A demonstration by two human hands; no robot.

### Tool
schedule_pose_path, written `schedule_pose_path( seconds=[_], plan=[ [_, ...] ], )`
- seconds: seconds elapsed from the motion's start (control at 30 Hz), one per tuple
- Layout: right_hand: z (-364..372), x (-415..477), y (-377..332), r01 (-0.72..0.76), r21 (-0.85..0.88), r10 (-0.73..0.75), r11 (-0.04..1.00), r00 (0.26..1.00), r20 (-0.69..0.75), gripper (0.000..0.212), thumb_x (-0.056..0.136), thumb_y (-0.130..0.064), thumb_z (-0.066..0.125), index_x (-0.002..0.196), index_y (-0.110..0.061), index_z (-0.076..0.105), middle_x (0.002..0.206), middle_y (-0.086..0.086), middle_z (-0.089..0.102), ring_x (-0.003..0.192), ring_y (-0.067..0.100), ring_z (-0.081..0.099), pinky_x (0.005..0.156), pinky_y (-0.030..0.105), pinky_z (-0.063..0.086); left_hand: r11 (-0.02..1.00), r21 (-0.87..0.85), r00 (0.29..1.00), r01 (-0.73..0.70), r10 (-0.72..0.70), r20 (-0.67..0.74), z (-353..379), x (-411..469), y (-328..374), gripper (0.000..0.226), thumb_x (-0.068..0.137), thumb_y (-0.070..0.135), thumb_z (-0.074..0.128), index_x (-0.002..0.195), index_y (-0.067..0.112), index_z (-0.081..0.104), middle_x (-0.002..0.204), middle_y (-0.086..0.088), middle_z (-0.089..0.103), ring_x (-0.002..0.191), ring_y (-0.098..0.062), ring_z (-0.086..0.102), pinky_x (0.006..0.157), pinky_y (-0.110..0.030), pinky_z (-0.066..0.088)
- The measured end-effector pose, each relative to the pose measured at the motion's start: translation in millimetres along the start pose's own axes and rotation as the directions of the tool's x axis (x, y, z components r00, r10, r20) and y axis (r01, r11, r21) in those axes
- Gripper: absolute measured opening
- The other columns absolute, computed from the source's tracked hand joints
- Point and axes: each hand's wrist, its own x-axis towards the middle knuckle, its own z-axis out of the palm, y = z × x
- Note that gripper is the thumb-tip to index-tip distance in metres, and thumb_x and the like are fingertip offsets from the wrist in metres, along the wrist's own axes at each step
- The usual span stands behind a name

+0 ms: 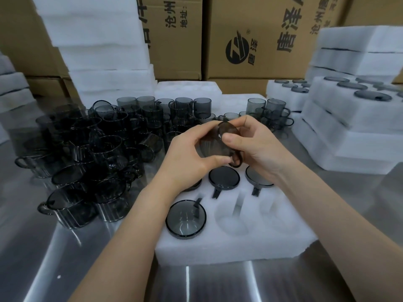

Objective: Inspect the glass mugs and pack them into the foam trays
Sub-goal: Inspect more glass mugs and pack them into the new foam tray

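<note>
Loose smoked-glass mugs point(91, 149) crowd the counter point(43, 258) at 9 o'clock of the foam tray point(239, 243). The left hand point(187, 162) and right hand point(255, 147) both have fingers point(205, 128) curled round one mug point(220, 138), gripped tilted in the air over the tray's 12 o'clock row. Empty pockets point(231, 216) sit at 5 o'clock. We judge the risk to be that smooth glass slips while being turned and strikes the packed mugs beneath. A handle missing its slot would jam. Filled trays point(349, 118) stack at 3 o'clock.
</note>
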Motion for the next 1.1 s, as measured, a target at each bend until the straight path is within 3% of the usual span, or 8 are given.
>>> schedule_pose_path(
  seconds=[0.13,0.23,0.37,0.5,0.67,0.83,0.93,1.1],
  plan=[
    [1.7,0.1,1.0,0.111,-0.188,-0.137,0.976,0.982,-0.129,0.025,0.083,-0.032,0.074,0.080,-0.015,0.055,0.071,0.007,0.061,0.051,0.021,0.053,0.041,0.026,0.040,0.999,0.043,1.000,-0.009,0.008,0.023,-0.7,-0.3,0.7,0.069,0.070,0.018,0.087,0.133,0.021,0.059,0.124,0.005,0.066,0.119,-0.010,0.058,0.105,-0.037,0.045],
    [1.1,1.0,2.1,0.136,-0.208,-0.178,0.969,0.965,-0.195,0.026,0.096,-0.024,0.061,0.073,-0.015,0.055,0.063,0.008,0.058,0.044,0.026,0.049,0.039,0.029,0.041,0.999,0.052,1.000,-0.018,0.017,0.024,-0.2,-0.4,0.1,0.066,0.069,0.020,0.087,0.130,0.025,0.060,0.120,0.010,0.066,0.116,-0.005,0.058,0.103,-0.031,0.045],
    [1.6,1.2,3.6,0.114,-0.142,-0.138,0.983,0.975,-0.174,0.023,0.102,-0.015,0.049,0.084,-0.011,0.064,0.066,0.009,0.060,0.050,0.029,0.047,0.040,0.028,0.040,1.000,0.013,1.000,-0.021,0.022,-0.023,1.1,-0.4,0.2,0.060,0.068,0.021,0.088,0.122,0.026,0.062,0.113,0.014,0.067,0.109,-0.002,0.060,0.099,-0.027,0.047],
    [0.5,2.2,3.9,0.143,-0.007,-0.143,0.990,0.984,-0.106,0.029,0.101,-0.006,0.044,0.095,-0.012,0.072,0.078,0.015,0.063,0.058,0.024,0.050,0.056,0.031,0.044,0.997,-0.070,0.991,-0.012,0.003,-0.137,0.8,1.4,-0.5,0.055,0.063,0.025,0.086,0.111,0.029,0.060,0.108,0.013,0.068,0.104,-0.003,0.063,0.096,-0.029,0.050],
    [-1.7,2.5,3.3,0.131,-0.051,-0.136,0.990,0.986,-0.099,0.022,0.100,-0.010,0.049,0.102,-0.006,0.070,0.097,0.013,0.068,0.084,0.025,0.057,0.084,0.047,0.052,0.979,-0.202,0.975,0.021,-0.065,-0.212,0.9,3.0,-4.7,0.057,0.063,0.032,0.084,0.110,0.025,0.054,0.115,0.006,0.067,0.108,-0.010,0.065,0.098,-0.039,0.052],
    [2.0,-1.5,1.1,0.069,-0.225,-0.086,0.972,0.994,-0.066,0.027,0.088,-0.041,0.062,0.074,-0.019,0.067,0.074,0.001,0.064,0.064,0.016,0.057,0.066,0.035,0.053,0.981,-0.193,0.973,-0.007,-0.037,-0.227,0.2,3.0,-5.7,0.059,0.065,0.020,0.082,0.114,0.028,0.050,0.115,0.003,0.066,0.110,-0.011,0.064,0.102,-0.040,0.049],
    [3.7,-4.2,0.6,0.122,-0.346,-0.126,0.930,0.992,0.011,0.029,0.082,-0.045,0.062,0.059,-0.027,0.063,0.066,0.000,0.062,0.053,0.012,0.057,0.054,0.024,0.050,0.993,-0.115,0.989,-0.042,0.025,-0.144,-1.4,1.5,-4.5,0.066,0.069,0.016,0.080,0.127,0.029,0.052,0.117,0.011,0.064,0.113,-0.008,0.061,0.103,-0.036,0.048],
    [-0.5,-1.3,2.2,0.113,-0.215,-0.110,0.970,0.994,0.025,0.029,0.082,-0.042,0.060,0.062,-0.021,0.065,0.067,-0.003,0.061,0.052,0.015,0.053,0.056,0.028,0.049,0.997,-0.077,0.989,-0.019,0.007,-0.145,-3.1,1.8,-4.6,0.062,0.072,0.012,0.083,0.125,0.029,0.055,0.113,0.018,0.064,0.111,-0.002,0.060,0.101,-0.031,0.048]
  ],
)
